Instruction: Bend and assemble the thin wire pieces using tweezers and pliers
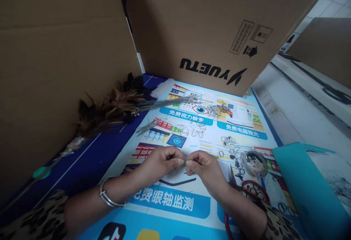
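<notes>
Both hands meet over the printed sheet [175,225] on the bench [93,167], thumbs and forefingers pinched at one spot, and the relation that counts lies right there: a small pale piece [185,158] sits between the two sets of fingertips, the left hand [168,159] on one side of it and the right hand [204,165] on the other. Neither hand is nearer — the fingertips all but touch, and both seem to be grasping the piece, though it is too small to make out its full form or which way its long axis runs. The curled fingers hide any part of it that reaches into the palms. Beyond the hands, away from the wearer, lie a short bundle of thin wires [148,127] and a longer wire bundle [170,103], with looped wire shapes [197,129] spread on the sheet nearby. The longer bundle points roughly left to right and ends near the brown feathers [112,105]. On the right side, red-handled scissors [233,179] rest just beside the right forearm, partly covered by it, with a clear round item [264,165] and a teal box [290,167] farther out — all apart from the fingers.
</notes>
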